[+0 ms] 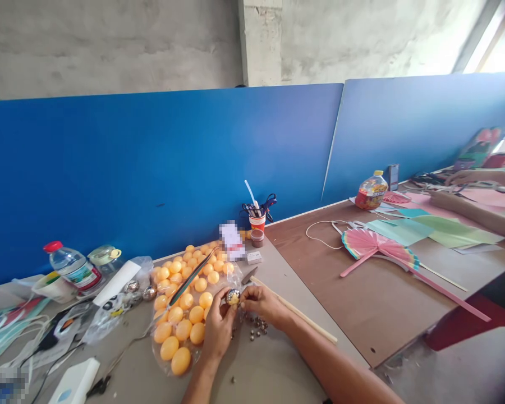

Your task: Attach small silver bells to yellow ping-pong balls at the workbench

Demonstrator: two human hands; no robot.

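Note:
My left hand (219,325) is closed, pinching a small shiny silver ball (233,297) between thumb and fingertips. My right hand (264,304) meets the ball from the other side, its thumb and fingers pressed together at the surface. Whether a tiny piece sits in that pinch is too small to tell. On the table just below lie several small metal beads (258,325). Beside my left hand spreads a clear plastic bag of orange balls (180,361), with dark tweezers (190,279) lying across it. A pale wooden stick (307,320) runs under my right forearm, near a dark pointed blade (249,275).
Left are a red-capped bottle (76,268), more silver balls (149,293), cables and a white box (74,381). A pen cup (257,222) stands against the blue partition (164,163). Right, a pink paper fan (379,247), a bottle (371,192) and another person's arms (480,210).

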